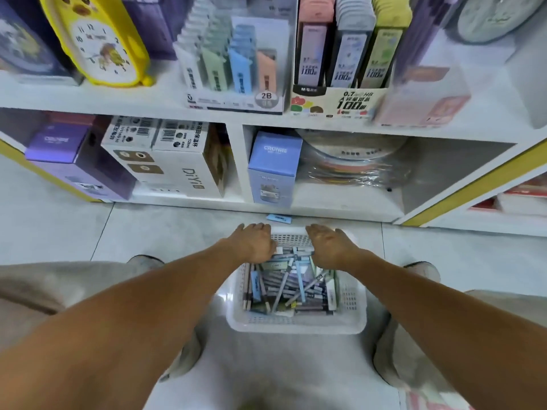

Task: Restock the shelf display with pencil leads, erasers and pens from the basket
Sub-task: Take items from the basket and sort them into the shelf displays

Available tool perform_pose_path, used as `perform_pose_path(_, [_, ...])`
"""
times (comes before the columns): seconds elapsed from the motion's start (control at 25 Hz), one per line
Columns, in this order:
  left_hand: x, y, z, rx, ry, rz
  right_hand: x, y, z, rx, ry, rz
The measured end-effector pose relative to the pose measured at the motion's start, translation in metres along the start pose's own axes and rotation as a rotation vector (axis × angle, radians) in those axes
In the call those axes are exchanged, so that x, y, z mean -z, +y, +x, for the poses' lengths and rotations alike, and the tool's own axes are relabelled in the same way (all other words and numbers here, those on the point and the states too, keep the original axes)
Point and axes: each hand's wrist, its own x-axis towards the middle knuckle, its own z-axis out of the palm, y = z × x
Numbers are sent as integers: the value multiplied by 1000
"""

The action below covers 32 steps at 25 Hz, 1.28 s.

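A white perforated basket sits on the pale tiled floor at about 6 o'clock in the view, between the person's knees, and it is heaped with pens, slim lead cases and small packets lying crosswise in a loose pile. Both bare arms reach down into its far end. The left hand lies palm down at the basket's 11 o'clock corner, fingers bent over the rim and onto the top of the pile; whether it grips anything I cannot tell, since the fingertips are hidden. The right hand rests at the 1 o'clock corner in the same way, fingers curled downward toward the contents, its grasp likewise hidden. Just beyond the basket, at 12 o'clock, a small blue packet lies alone on the floor against the base of the white shelf unit. On the upper shelf, at 12 o'clock, stands a display box of pastel lead cases marked 2B, and just beside it at 1 o'clock a second display box marked 0.7 HB with taller cases. A yellow clock stands at 10 o'clock. Below are purple and blue cartons and a white box.
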Motion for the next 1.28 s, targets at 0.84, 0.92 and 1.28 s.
perform_pose_path(0.84, [-28,-25,97,455,280,-960,-24,-31,109,-301,162,996])
perform_pose_path(0.92, [-29,-26,91,481,369,-1073,-25,-31,103,-315,185,1083])
perform_pose_path(1.28, [-34,23,6,492,395,-1773,-25,-36,11,2,28,1267])
